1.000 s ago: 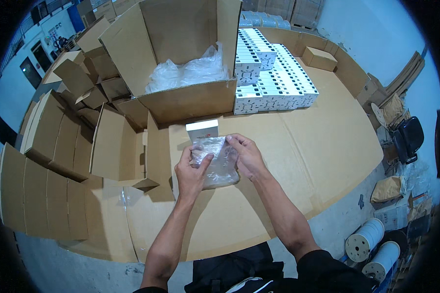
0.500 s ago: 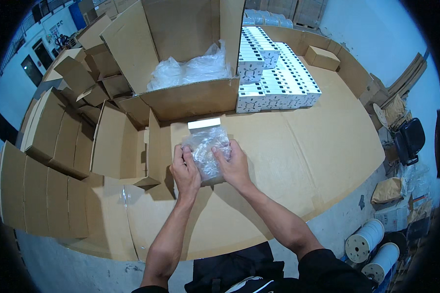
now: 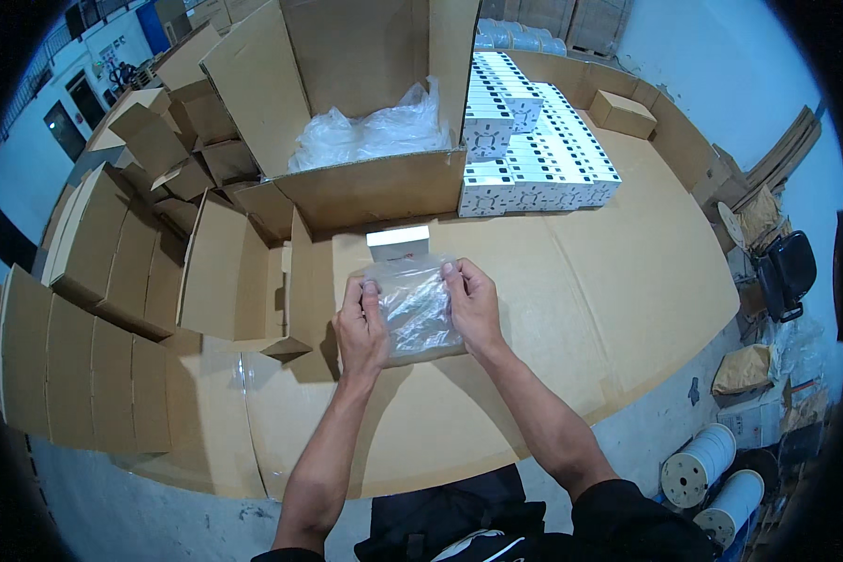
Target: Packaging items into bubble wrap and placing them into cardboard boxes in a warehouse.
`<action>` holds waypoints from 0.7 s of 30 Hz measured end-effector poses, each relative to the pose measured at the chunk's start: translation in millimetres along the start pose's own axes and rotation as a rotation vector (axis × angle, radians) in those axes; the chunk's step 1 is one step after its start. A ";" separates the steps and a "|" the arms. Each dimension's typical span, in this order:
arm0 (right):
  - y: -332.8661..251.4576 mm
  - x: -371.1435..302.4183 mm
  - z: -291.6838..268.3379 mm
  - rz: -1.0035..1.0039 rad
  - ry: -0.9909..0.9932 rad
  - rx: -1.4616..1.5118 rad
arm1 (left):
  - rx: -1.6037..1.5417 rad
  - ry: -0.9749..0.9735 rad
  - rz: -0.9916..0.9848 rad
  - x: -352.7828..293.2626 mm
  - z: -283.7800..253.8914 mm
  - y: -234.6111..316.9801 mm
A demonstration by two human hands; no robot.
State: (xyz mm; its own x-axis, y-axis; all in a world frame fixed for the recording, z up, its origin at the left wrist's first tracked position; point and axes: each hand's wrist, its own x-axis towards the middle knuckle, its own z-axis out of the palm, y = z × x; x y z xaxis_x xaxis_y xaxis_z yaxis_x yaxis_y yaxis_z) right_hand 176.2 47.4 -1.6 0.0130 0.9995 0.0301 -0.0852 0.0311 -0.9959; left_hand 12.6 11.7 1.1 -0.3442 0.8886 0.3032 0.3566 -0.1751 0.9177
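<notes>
A clear plastic bag (image 3: 412,314) is stretched between my two hands above the cardboard-covered table. My left hand (image 3: 362,323) pinches its left side between thumb and fingers. On the opposite side, my right hand (image 3: 474,309) grips the upper right corner, thumb on top. Just beyond the bag's far edge sits a small white box (image 3: 398,244); the bag hides its near part. To the left of my left hand stands an open cardboard carton (image 3: 295,281) with its flaps up.
Behind, a large open carton (image 3: 375,192) holds crumpled clear bags (image 3: 375,129). Stacked white printed boxes (image 3: 539,192) stand at the back right, near a small brown carton (image 3: 623,114). Several brown cartons (image 3: 75,365) line the left. Cable spools (image 3: 698,464) lie on the floor at right.
The plastic bag, crumpled before, is now spread wider and flatter. My right hand has moved right and slightly up with its corner, and more of the white box's near face shows.
</notes>
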 end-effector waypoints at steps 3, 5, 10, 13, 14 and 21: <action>1.7 -3.5 6.8 -0.186 0.132 -0.198 | -0.076 0.024 -0.007 3.9 2.2 -7.1; -7.6 -9.9 15.4 -0.265 0.087 -0.212 | -0.157 0.084 0.011 7.1 -0.8 -11.2; -5.6 -10.7 12.9 -0.237 0.071 -0.258 | -0.284 0.041 -0.095 12.5 -3.1 -8.2; 1.3 -8.1 12.5 -0.199 0.100 -0.234 | -0.153 0.111 -0.027 10.6 -1.6 -8.4; 2.7 -7.2 12.1 -0.162 0.107 -0.196 | -0.154 0.109 -0.028 10.1 -0.2 -7.2; -2.4 -8.1 13.4 -0.333 0.165 -0.305 | -0.117 0.082 -0.086 4.5 -2.2 9.4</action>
State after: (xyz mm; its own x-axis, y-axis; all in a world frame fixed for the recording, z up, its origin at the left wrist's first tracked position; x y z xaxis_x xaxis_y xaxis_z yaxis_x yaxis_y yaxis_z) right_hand 163.0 39.4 1.6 0.1498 0.9199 0.3624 0.2465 0.3203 -0.9147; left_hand 12.5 13.2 11.7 -0.4404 0.8658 0.2375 0.2206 -0.1521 0.9634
